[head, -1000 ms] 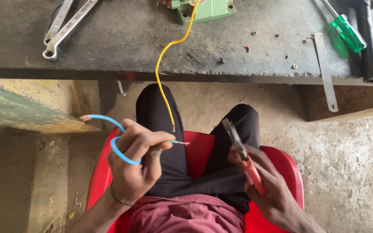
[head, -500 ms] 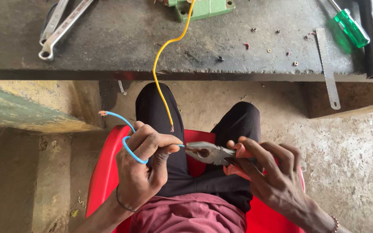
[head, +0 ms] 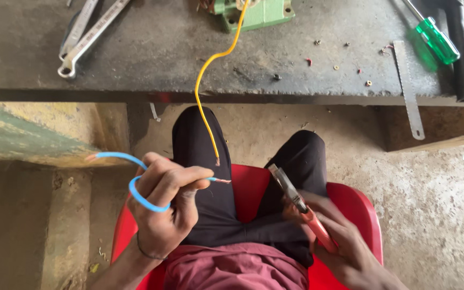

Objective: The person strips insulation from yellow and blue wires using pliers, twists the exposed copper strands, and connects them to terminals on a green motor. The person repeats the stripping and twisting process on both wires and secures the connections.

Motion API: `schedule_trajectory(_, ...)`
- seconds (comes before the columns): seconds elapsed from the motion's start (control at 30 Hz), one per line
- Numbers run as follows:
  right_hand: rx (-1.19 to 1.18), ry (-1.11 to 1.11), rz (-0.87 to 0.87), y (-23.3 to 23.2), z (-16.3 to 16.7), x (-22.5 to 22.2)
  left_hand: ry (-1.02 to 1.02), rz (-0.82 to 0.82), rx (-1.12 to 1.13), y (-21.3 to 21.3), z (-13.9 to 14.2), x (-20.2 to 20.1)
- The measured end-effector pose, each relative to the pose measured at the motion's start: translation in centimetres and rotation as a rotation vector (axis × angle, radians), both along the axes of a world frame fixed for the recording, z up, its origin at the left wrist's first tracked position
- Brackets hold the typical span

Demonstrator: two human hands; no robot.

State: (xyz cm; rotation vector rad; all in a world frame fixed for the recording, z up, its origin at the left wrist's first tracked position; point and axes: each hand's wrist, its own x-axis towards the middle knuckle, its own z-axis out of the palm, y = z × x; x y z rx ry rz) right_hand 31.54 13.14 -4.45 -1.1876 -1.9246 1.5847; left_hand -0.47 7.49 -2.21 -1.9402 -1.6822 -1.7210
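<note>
Below the tabletop (head: 135, 64), my left hand (head: 162, 209) is pinching the blue wire (head: 135, 190), stripped end pointing right; my right hand (head: 345, 247), gripping orange-handled pliers (head: 302, 207), is pulling back from it after meeting it, leaving bare copper exposed.

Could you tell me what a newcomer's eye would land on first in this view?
Probably the blue wire looped around the left hand, its stripped end pointing right, above the red chair. Next, the right hand gripping red-handled pliers over the lap, and the yellow wire hanging off the workbench.
</note>
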Motion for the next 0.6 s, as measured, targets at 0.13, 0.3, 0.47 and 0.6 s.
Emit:
schedule_trajectory(0.13,1.177,-0.281,0.132,0.4,1.1,-1.8,-0.072,-0.045,-0.074,-0.2,-0.5,0.9)
schedule_trajectory(0.3,1.319,-0.368,0.136,1.0,2.2,-2.7,-0.112,-0.069,-0.108,-0.3,-0.6,1.5)
schedule_trajectory(0.47,1.345,-0.373,0.152,1.4,1.8,-3.2,-0.113,-0.063,-0.111,-0.1,-0.7,1.4)
schedule_trajectory(0.6,1.311,-0.318,0.192,1.4,1.3,-3.0,-0.100,-0.080,-0.110,0.0,-1.3,1.6)
